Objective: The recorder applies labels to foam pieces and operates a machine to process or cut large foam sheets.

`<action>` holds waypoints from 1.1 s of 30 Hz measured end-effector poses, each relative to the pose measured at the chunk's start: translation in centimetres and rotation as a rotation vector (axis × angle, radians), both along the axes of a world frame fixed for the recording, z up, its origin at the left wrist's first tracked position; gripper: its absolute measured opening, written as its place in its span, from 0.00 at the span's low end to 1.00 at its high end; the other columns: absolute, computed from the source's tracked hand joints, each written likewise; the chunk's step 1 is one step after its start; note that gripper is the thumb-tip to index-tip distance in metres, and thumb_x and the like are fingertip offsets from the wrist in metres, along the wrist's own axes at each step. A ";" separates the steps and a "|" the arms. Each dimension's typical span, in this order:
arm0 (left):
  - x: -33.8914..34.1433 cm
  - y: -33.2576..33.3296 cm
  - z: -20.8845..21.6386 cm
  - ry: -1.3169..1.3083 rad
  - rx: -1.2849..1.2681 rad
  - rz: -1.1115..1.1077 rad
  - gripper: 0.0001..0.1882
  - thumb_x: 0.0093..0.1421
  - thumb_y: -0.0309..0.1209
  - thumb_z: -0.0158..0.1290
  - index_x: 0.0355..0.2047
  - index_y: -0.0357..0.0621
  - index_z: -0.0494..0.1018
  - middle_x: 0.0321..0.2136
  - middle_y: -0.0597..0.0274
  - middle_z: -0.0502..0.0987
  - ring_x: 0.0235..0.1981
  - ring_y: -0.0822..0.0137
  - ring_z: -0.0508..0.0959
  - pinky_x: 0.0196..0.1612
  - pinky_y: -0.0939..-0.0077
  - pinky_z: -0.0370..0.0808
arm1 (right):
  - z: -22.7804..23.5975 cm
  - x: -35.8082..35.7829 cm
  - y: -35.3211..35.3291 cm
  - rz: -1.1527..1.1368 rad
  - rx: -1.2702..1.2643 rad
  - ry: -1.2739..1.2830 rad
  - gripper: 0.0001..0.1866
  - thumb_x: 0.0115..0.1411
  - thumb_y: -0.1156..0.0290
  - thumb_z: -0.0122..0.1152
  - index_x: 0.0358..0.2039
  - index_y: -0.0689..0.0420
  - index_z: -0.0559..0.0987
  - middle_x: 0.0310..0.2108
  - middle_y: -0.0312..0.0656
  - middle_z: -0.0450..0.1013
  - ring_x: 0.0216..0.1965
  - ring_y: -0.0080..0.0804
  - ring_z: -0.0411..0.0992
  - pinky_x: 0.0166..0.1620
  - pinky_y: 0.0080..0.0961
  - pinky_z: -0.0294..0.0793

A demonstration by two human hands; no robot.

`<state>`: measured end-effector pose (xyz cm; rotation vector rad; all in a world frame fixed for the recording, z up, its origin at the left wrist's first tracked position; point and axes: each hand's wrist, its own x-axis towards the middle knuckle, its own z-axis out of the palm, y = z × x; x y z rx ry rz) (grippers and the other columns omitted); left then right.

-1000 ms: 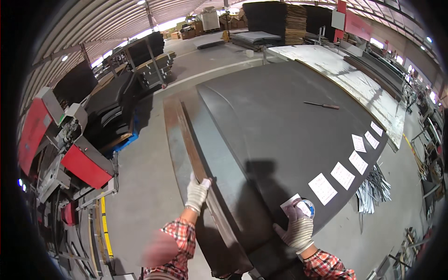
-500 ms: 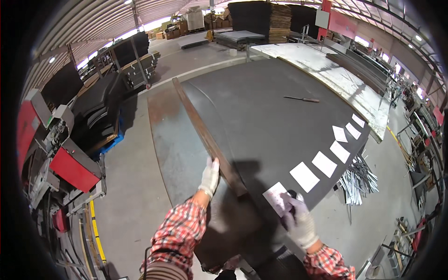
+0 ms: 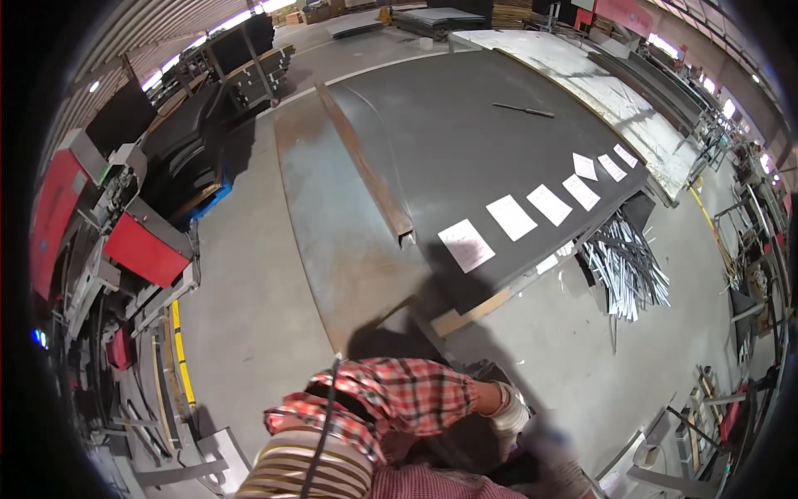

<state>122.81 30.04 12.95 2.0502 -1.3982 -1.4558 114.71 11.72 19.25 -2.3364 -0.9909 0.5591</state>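
My left hand [image 3: 510, 422], in a white glove, reaches across my body at the bottom of the view, its plaid sleeve stretched to the right. Close beside it is my gloved right hand [image 3: 552, 449], smeared by motion. The fingers of both are partly hidden or blurred, and what they hold, if anything, cannot be made out. Beyond them a long brown metal bar [image 3: 366, 165] lies along a bluish, rust-stained metal sheet [image 3: 324, 200]. To its right is a wide dark sheet [image 3: 465, 133], with a row of white papers [image 3: 511, 218] along its right side.
A thin dark rod-like tool [image 3: 522, 110] lies on the dark sheet. Metal strips [image 3: 623, 266] hang in a bundle off the right side. A red and grey machine [image 3: 148, 249] stands left, near stacked dark sheets [image 3: 187, 137]. A whitish table [image 3: 573, 83] adjoins at the far right.
My left hand has let go of the bar and swung down to the right. My right hand has left the nearest paper and come down beside it. The view has tilted downward.
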 end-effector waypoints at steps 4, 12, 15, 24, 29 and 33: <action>-0.6 11.4 2.4 -0.320 -0.325 0.337 0.35 0.40 0.45 0.62 0.48 0.42 0.67 0.36 0.48 0.76 0.37 0.49 0.76 0.41 0.59 0.72 | -1.8 -1.2 -10.4 0.023 -0.306 -0.081 0.47 0.31 0.55 0.73 0.52 0.62 0.65 0.47 0.55 0.65 0.52 0.55 0.60 0.56 0.43 0.58; -4.1 23.5 5.5 -0.917 -0.029 0.555 0.45 0.38 0.49 0.59 0.58 0.49 0.59 0.57 0.56 0.60 0.60 0.54 0.57 0.63 0.51 0.45 | 1.1 2.1 8.2 0.163 -0.006 -0.169 0.32 0.48 0.41 0.57 0.36 0.61 0.72 0.32 0.51 0.69 0.33 0.44 0.70 0.34 0.41 0.68; -4.8 20.2 4.1 -0.978 -0.080 0.160 0.44 0.47 0.53 0.55 0.61 0.53 0.53 0.59 0.57 0.59 0.63 0.56 0.52 0.64 0.49 0.40 | -1.9 7.0 14.2 -0.184 0.069 -0.183 0.22 0.49 0.56 0.59 0.36 0.63 0.73 0.33 0.54 0.69 0.35 0.51 0.69 0.36 0.40 0.70; 0.6 34.3 7.1 -1.212 0.329 0.654 0.34 0.39 0.29 0.57 0.51 0.44 0.65 0.51 0.54 0.68 0.54 0.53 0.64 0.59 0.57 0.55 | -25.3 16.0 2.4 -0.323 0.113 0.286 0.27 0.63 0.49 0.44 0.38 0.64 0.77 0.30 0.39 0.76 0.30 0.33 0.72 0.40 0.27 0.72; 4.1 20.0 2.2 -1.097 -0.219 1.085 0.31 0.50 0.38 0.54 0.52 0.36 0.63 0.51 0.48 0.65 0.54 0.51 0.63 0.58 0.63 0.58 | -23.5 21.3 -0.3 -0.595 0.063 0.935 0.25 0.63 0.49 0.45 0.39 0.60 0.77 0.28 0.39 0.76 0.27 0.23 0.72 0.32 0.23 0.73; 10.1 14.8 -2.3 -1.352 0.001 1.275 0.35 0.50 0.47 0.52 0.54 0.41 0.62 0.55 0.48 0.61 0.58 0.49 0.58 0.60 0.52 0.49 | -24.5 23.7 -3.3 -0.820 0.267 1.262 0.25 0.62 0.52 0.46 0.44 0.63 0.75 0.36 0.41 0.75 0.36 0.33 0.70 0.48 0.27 0.66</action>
